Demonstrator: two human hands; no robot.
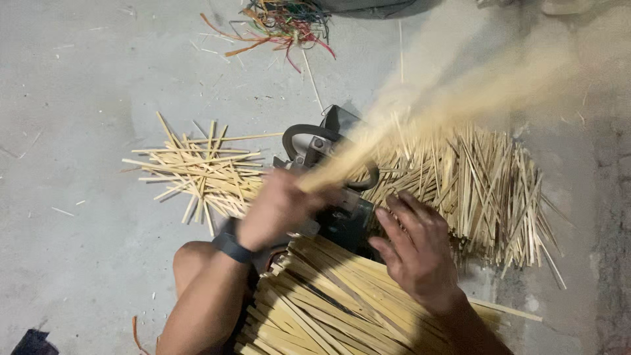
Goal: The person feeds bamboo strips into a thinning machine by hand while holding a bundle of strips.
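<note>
Leftmost, on the bare concrete floor [72,98], lies a loose heap of short bamboo sticks [200,172], crossed every which way, well clear of the floor's left edge. Toward the top edge, above and a little to the right of that heap, sits a tangle of coloured strings [279,23] — orange, red and green.

Next comes the left hand [279,209], a dark watch band [234,248] on its wrist. Its fingers are clenched around the near end of a bundle of long bamboo strips [342,163]; the far end of that bundle fans up toward the top right corner and is smeared by motion blur, so its tips cannot be made out. The gripped end lies across a dark machine with a looped handle [309,135], which stands on the floor about midway between the left and right edges.

Below the machine, at the bottom edge, a thick stack of wider bamboo slats [322,309] lies beside the person's knee [190,260].

The right hand [417,246] rests with its fingers spread and released — it grasps nothing, the fingertips touching the machine's body and the edge of the pile beside it. That pile of thin bamboo sticks [483,190], lying mostly parallel, fills the floor to the right of the machine and reaches toward the right edge.
</note>
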